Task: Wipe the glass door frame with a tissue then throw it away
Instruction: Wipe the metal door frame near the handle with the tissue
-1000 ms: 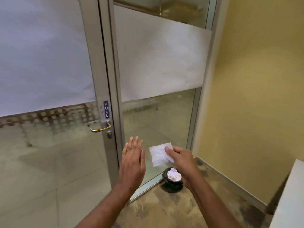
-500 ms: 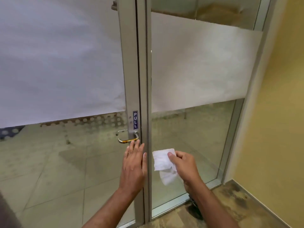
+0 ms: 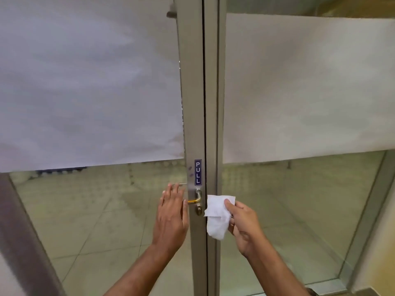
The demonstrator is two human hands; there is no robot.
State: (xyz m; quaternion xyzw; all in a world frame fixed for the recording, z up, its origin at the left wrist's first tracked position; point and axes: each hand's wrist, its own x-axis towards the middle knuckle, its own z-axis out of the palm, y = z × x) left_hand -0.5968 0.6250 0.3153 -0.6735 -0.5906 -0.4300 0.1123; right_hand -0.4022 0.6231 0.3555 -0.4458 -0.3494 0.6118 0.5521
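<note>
The left hand [image 3: 172, 218] is raised with the palm toward the door, fingers straight and together, gripping nothing. It lies flat against the glass [image 3: 102, 210] just left of the frame [image 3: 193, 103], and its fingertips cover the free end of the handle [image 3: 197, 197]. The right hand [image 3: 243, 223] is raised right of the frame, with thumb and fingers pinched on the tissue [image 3: 218, 214]. The tissue is white and crumpled; its left edge overlaps the frame's right-hand post, level with the lock [image 3: 199, 209], though contact with the metal cannot be confirmed. A blue PULL label [image 3: 198, 172] sits on the frame above the handle. Frosted film [image 3: 85, 82] covers the upper glass on both sides.
</note>
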